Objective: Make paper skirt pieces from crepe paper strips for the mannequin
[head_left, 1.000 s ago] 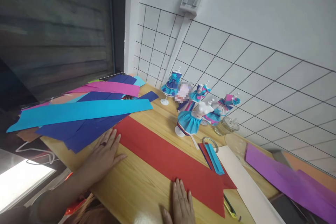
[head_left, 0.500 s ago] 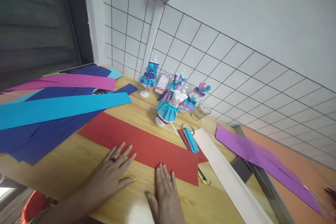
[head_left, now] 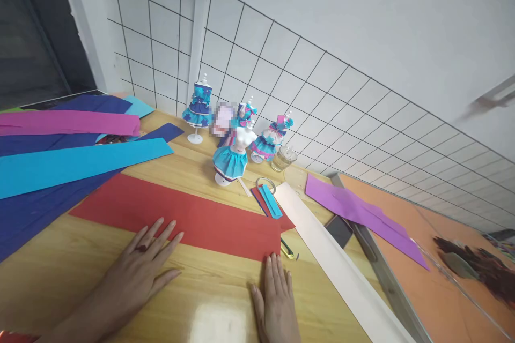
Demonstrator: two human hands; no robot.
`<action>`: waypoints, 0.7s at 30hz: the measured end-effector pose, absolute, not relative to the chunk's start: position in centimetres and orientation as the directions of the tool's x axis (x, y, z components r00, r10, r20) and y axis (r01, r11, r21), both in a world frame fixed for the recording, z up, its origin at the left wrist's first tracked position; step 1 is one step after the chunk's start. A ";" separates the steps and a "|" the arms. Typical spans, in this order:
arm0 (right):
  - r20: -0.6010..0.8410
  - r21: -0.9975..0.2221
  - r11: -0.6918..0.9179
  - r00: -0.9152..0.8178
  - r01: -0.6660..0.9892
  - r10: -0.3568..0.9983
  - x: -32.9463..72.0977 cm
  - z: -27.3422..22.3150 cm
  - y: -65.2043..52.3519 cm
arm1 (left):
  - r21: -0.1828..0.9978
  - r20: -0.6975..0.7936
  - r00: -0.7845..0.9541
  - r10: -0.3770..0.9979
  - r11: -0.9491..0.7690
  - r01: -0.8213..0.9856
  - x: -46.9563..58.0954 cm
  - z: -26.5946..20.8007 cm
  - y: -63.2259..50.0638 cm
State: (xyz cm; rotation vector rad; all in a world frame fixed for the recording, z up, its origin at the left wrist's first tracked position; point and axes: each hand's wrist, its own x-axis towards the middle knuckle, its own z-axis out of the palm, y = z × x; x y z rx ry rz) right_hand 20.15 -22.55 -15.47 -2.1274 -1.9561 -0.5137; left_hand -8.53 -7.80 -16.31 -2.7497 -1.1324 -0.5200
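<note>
Both hands have moved rightward along the red strip compared with a second ago: the left hand (head_left: 137, 273) has left its far left end for the middle of its near edge, and the right hand (head_left: 278, 295) has gone from that edge to the near right corner. The camera's view has swung to the right as well.

The red strip (head_left: 193, 220) lies flat across the desk (head_left: 217, 281), just beyond the two hands. The left hand is spread, palm down, its fingertips resting over the strip's near edge, with a dark ring (head_left: 141, 248) on one finger. The right hand is flat too, its fingers close together and its thumb held apart, the fingertips at the corner. Neither hand pinches anything.

Just beside that corner lies a yellow cutter (head_left: 287, 249). A folded light-blue piece (head_left: 270, 201) lies beyond the strip's right end, near a tape ring (head_left: 273, 185), and a long white strip (head_left: 333, 262) slants past on the right. Farther right are purple sheets (head_left: 354, 209). On the left, a bright blue strip (head_left: 88, 163) lies over dark blue sheets (head_left: 24, 230), with a pink strip (head_left: 68, 123) behind. Behind the red strip, a small mannequin in a pleated blue skirt (head_left: 230, 162) stands upright, near a glass jar (head_left: 284, 158).
</note>
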 end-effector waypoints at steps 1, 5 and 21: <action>0.390 0.065 -0.098 0.065 0.993 0.919 19.5 -15.3 -22.3 | 0.008 0.368 0.664 0.651 -0.716 0.698 -8.5 -16.3 -7.8; 0.359 -0.027 -0.017 0.025 0.999 0.933 17.0 -14.7 -21.2 | -0.036 0.387 0.685 0.617 -0.732 0.680 -8.6 -16.3 -7.8; 0.418 -0.017 -0.125 0.120 0.992 0.900 20.7 -16.2 -23.7 | 0.055 0.362 0.513 0.778 -0.567 0.822 -9.3 -15.4 -8.2</action>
